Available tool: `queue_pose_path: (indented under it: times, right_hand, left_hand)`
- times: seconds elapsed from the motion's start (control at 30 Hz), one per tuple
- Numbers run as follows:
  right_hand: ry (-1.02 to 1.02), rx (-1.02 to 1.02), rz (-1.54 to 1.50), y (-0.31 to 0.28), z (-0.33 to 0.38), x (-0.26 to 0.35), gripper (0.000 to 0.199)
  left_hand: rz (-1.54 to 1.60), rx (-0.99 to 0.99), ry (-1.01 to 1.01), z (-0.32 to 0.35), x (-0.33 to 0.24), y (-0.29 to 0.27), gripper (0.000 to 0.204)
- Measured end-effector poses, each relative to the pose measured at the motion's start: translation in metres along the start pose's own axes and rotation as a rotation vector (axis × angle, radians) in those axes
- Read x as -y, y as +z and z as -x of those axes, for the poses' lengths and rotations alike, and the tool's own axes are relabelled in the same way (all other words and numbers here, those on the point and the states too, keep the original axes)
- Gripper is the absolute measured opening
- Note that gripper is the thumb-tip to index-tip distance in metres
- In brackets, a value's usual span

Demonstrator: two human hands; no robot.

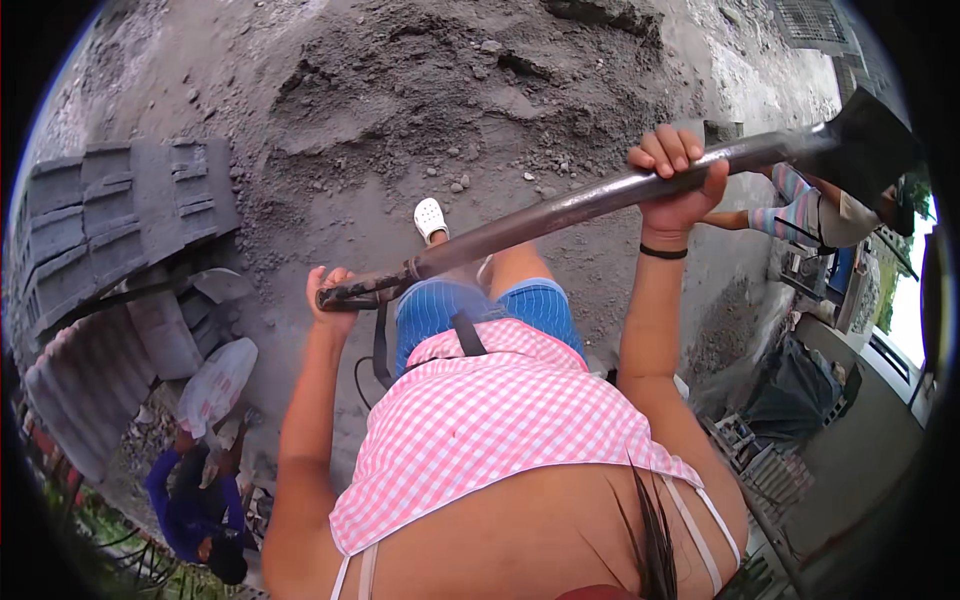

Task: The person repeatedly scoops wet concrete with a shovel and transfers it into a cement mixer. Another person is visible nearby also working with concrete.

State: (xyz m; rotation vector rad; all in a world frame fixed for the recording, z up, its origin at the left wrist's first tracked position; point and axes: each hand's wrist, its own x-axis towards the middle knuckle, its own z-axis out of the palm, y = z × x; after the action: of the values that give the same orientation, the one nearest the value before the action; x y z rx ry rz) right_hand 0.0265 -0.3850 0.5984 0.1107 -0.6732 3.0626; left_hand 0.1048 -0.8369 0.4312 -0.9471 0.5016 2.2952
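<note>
I hold a long metal-handled shovel [580,205] across my body, raised above the ground. My left hand [332,296] is closed around the handle's near end at the left. My right hand [680,180] grips the shaft higher up, close to the dark blade [865,145] at the upper right. Below the shaft I see my pink checked top, blue striped shorts and one white clog [431,218] on grey ground.
A big heap of dark grey sand or gravel [440,90] lies ahead. Stacked grey concrete blocks [110,230] stand at the left, with a white sack [215,385] beside them. A person in blue [190,505] crouches lower left; another person in striped sleeves [800,210] is at the right.
</note>
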Motion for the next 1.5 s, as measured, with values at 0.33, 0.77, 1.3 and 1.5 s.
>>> queue_pose_path:
  times: [0.33,0.77,1.3,1.5]
  right_hand:
    - [0.906,-0.956,-0.226,-0.204,-0.092,-0.336,0.019]
    - [1.070,-0.942,-0.242,-0.343,-0.217,-0.381,0.020]
    - [0.919,-1.002,0.043,-0.451,-0.323,-0.314,0.012]
    - [0.743,-1.105,0.012,-0.373,-0.207,-0.264,0.014]
  left_hand:
    - [0.154,-0.879,0.320,0.159,0.048,-0.046,0.045]
    - [0.369,-1.156,0.448,-0.007,0.038,0.069,0.054]
    - [-0.121,-1.230,0.577,-0.184,-0.021,0.144,0.063]
    - [-0.235,-1.113,0.535,-0.083,-0.005,0.090,0.061]
